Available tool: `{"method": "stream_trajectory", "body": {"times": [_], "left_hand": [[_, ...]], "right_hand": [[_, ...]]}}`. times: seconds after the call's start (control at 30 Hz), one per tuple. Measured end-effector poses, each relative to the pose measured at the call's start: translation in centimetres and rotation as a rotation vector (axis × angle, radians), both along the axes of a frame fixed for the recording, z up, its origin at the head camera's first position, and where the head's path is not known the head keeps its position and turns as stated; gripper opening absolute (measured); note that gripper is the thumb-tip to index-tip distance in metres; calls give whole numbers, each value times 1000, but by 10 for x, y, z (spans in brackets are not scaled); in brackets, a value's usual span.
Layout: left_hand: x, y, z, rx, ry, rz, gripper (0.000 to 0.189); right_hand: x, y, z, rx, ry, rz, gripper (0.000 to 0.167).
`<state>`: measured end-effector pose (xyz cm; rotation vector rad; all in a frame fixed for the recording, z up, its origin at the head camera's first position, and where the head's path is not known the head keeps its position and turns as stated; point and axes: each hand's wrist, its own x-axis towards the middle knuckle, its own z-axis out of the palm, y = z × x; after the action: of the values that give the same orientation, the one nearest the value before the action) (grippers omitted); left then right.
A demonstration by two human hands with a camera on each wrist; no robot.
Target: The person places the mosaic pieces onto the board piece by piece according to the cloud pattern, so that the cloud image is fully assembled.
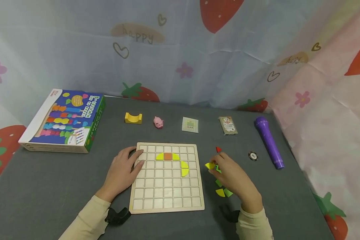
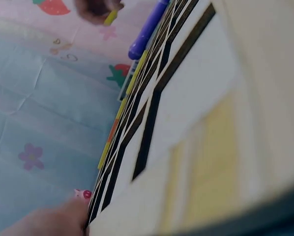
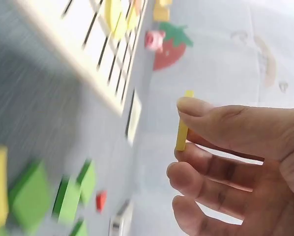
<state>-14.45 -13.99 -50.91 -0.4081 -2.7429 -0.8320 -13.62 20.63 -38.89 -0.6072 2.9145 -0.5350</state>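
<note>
The right hand (image 1: 235,180) pinches a thin, smooth yellow piece (image 1: 209,166) between thumb and fingertips, just past the right edge of the pale, gridded wooden board (image 1: 168,192). The left hand (image 1: 121,170), fingers spread, rests on that board's left edge. The right hand partly hides flat green blocks (image 1: 228,192). A glossy purple microphone (image 1: 269,141) lies along the matte surface's (image 1: 63,186) right edge.

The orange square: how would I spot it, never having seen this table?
Find the pale gridded board. In the second row from its far edge, the orange square sits between two yellow pieces. Unlike those, it is orange and has no curved edge.
</note>
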Motion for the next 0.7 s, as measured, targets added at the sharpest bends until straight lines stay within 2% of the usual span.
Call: {"method": "stream_trajectory", "body": {"times": [0.13,0.2,0.33,0.43,0.57,0.7], "left_hand": [[0,-1,1,-74,-106,-76,72],[-1,-2,1,-89,-125,-108,81],[0,-5,1,-93,-111,-163,86],[0,-5,2,-99,-96,-195,87],[1,-5,3,-133,-101,-203,86],[3,-6,3,-176,-100,-204,86]], "right_hand": [[-14,-25,0,-3,-35,69,24],[-19,-38,-2,8,-35,105,26],[-29,-60,-9,33,-9,191,27],[-34,-76,-14,41,-25,246,26],[-39,-98,-20,37,-76,290,25],[-46,-118,-26,44,-85,336,24]]}}
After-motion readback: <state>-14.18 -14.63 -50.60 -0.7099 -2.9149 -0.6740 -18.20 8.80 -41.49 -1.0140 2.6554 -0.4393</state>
